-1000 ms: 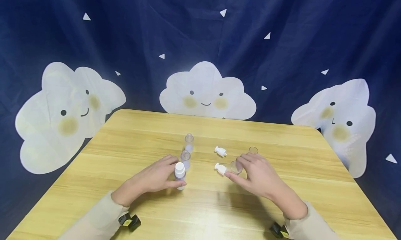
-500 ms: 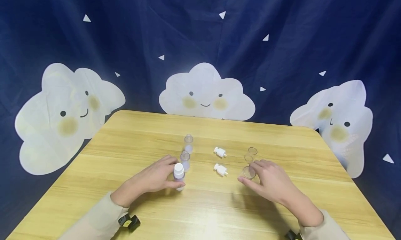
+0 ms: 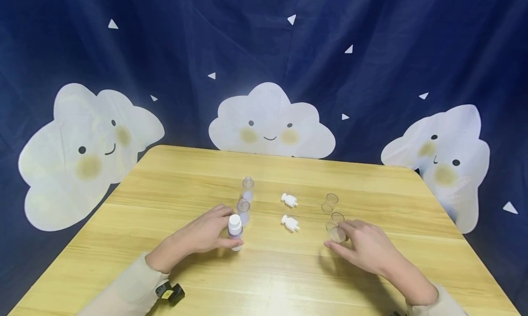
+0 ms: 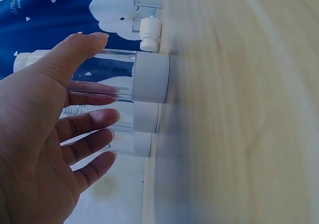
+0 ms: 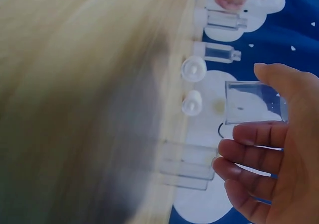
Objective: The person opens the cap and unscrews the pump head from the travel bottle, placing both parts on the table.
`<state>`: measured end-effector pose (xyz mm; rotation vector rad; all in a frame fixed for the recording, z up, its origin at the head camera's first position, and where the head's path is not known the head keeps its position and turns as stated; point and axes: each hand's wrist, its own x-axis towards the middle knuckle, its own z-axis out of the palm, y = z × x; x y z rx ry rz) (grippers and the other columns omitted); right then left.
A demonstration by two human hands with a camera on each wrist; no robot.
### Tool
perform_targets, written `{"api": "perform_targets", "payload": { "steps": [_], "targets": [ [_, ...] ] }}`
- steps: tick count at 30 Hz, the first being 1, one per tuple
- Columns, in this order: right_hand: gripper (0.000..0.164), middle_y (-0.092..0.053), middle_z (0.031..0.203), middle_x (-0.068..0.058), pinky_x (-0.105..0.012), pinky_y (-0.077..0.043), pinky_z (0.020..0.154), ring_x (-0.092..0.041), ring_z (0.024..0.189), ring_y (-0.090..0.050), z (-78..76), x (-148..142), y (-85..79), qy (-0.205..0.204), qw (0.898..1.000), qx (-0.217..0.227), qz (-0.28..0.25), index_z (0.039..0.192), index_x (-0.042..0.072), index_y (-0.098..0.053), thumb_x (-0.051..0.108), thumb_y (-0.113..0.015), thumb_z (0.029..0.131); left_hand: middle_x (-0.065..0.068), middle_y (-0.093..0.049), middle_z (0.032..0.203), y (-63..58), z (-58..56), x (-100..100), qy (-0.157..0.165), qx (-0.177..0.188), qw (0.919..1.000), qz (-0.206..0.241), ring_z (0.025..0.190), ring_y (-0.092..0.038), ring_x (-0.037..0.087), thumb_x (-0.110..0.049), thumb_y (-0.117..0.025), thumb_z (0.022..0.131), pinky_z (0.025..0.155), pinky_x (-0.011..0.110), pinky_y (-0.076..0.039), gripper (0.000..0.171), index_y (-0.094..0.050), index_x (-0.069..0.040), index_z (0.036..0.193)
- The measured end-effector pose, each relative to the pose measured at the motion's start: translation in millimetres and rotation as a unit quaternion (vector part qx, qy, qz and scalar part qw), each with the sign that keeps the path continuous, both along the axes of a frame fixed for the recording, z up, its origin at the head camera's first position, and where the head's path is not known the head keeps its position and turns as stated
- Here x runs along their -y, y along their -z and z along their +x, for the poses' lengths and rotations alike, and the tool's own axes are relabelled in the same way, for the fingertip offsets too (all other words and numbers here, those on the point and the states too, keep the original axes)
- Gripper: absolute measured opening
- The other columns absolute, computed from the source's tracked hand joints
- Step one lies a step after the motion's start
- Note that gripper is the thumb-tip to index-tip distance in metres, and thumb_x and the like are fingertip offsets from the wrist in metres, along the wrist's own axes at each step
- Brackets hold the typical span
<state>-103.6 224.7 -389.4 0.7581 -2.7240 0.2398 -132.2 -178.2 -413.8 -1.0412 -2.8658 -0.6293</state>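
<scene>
My left hand (image 3: 206,231) holds a clear pump bottle (image 3: 235,231) with a white top and white base between thumb and fingers; it stands upright on the table. Through its clear wall the index finger shows in the left wrist view. Behind it stand two more clear bottles, a nearer bottle (image 3: 244,213) and a farther bottle (image 3: 248,191), without white tops. At the right, my right hand (image 3: 373,249) pinches a clear cap (image 5: 253,103) between thumb and index finger, held above the table. Just beyond stand two similar clear caps, a near cap (image 3: 338,217) and a far cap (image 3: 332,198).
Two white pump heads, a nearer pump head (image 3: 290,223) and a farther pump head (image 3: 289,200), lie on their sides mid-table between the bottles and the caps. The wooden table (image 3: 185,169) ends at a blue curtain (image 3: 181,68) printed with clouds.
My right hand has moved right and toward me, away from the pump heads, carrying the clear cap. Two standing caps show more fully now. The left hand and its bottle stay nearly still.
</scene>
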Motion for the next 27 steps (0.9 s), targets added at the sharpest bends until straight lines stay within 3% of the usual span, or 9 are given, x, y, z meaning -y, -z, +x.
{"api": "perform_targets", "payload": {
  "steps": [16, 27],
  "targets": [
    [0.03, -0.057, 0.078, 0.014, -0.036, -0.049, 0.06, -0.012, 0.072, -0.06, 0.9, -25, 16.2, 0.028, 0.998, 0.048, 0.037, 0.083, 0.026, -0.06, 0.055, -0.069, 0.085, -0.003, -0.061, 0.114, -0.1, -0.5, 0, -0.003, -0.001, 1.0, 0.001, 0.106, -0.051, 0.014, -0.053, -0.07, 0.085, 0.094, 0.039, -0.048, 0.041, -0.069, -0.018, 0.106],
    [0.033, -0.059, 0.083, 0.011, -0.042, -0.052, 0.066, -0.017, 0.079, -0.063, -0.6, -31, 20.4, 0.021, 0.996, 0.074, 0.045, 0.087, 0.025, -0.061, 0.058, -0.065, 0.086, -0.004, -0.061, 0.114, 0.4, 0.2, 0, -0.001, 0.002, 1.0, 0.004, 0.106, -0.052, 0.014, -0.055, -0.069, 0.085, 0.094, 0.04, -0.048, 0.041, -0.069, -0.02, 0.105]
  ]
}}
